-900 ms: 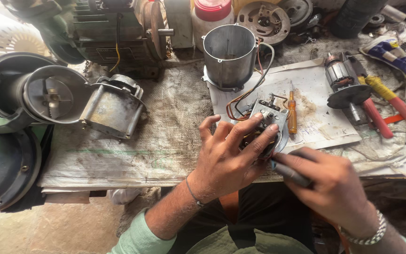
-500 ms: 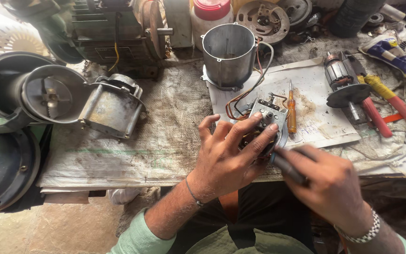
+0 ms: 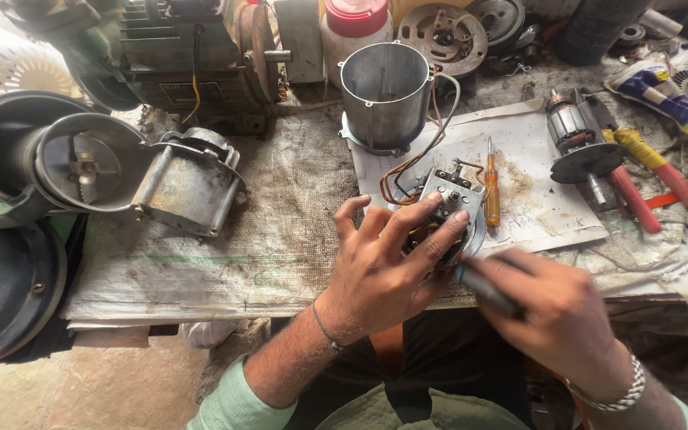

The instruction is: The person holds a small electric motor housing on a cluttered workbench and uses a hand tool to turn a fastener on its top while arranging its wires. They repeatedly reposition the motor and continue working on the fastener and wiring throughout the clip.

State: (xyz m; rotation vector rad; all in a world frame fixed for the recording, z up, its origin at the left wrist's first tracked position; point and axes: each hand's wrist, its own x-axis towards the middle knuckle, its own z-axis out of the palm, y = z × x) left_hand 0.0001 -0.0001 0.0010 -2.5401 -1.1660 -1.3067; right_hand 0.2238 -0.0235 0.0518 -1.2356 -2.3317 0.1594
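Little has shifted since the earlier frames: left hand (image 3: 384, 275) still wraps its grip closed around the grey metal motor part (image 3: 449, 209) at the bench (image 3: 224, 255) edge. Right hand (image 3: 563, 318), blurred, stays clenched on a dark slim tool (image 3: 483, 291) touching that part, beside the orange-handled screwdriver (image 3: 492, 187).

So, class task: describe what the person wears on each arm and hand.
The left hand is bare, with a thin dark band at the wrist and a pale green sleeve pushed up the forearm. The right hand is bare, with a silver metal link bracelet at the wrist.
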